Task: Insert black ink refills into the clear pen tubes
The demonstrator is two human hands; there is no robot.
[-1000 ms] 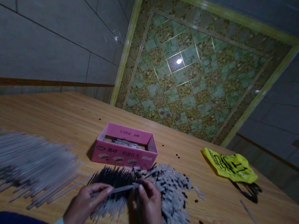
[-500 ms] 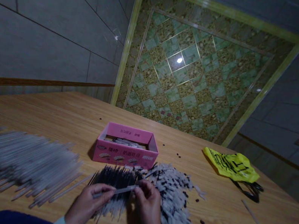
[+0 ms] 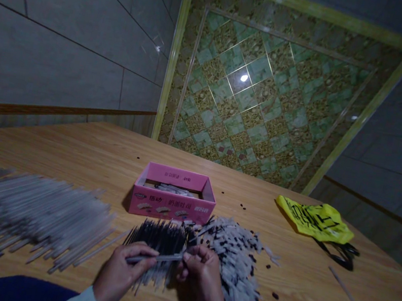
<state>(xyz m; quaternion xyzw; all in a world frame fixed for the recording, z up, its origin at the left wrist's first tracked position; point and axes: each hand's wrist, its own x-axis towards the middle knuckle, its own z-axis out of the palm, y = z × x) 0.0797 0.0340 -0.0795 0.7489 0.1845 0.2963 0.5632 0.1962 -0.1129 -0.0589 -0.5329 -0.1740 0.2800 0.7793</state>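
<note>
My left hand (image 3: pixel 125 272) is closed round a slim translucent pen barrel (image 3: pixel 169 258), which points to the right. Thumb and fingertips of my right hand (image 3: pixel 202 279) are pinched at the barrel's right end; whether they grip the barrel itself or a small part there is too blurred to tell. Beneath and beyond my hands lies a row of thin dark-tipped pen refills (image 3: pixel 158 236). A heap of small translucent pieces mixed with black bits (image 3: pixel 238 270) spreads beside my right hand. To the left, many translucent tubes (image 3: pixel 43 219) lie side by side.
A pink open box (image 3: pixel 172 206) with pens inside stands behind the refills. On the right are a yellow bag (image 3: pixel 314 221) with black straps and a single tube (image 3: pixel 344 288). Several black bits dot the wooden table (image 3: pixel 81 151). Tiled walls rise around it.
My right fingers have shifted slightly at the barrel's end, and the small translucent piece seen there earlier no longer shows clearly. My left hand keeps its hold. The view has tilted slightly.
</note>
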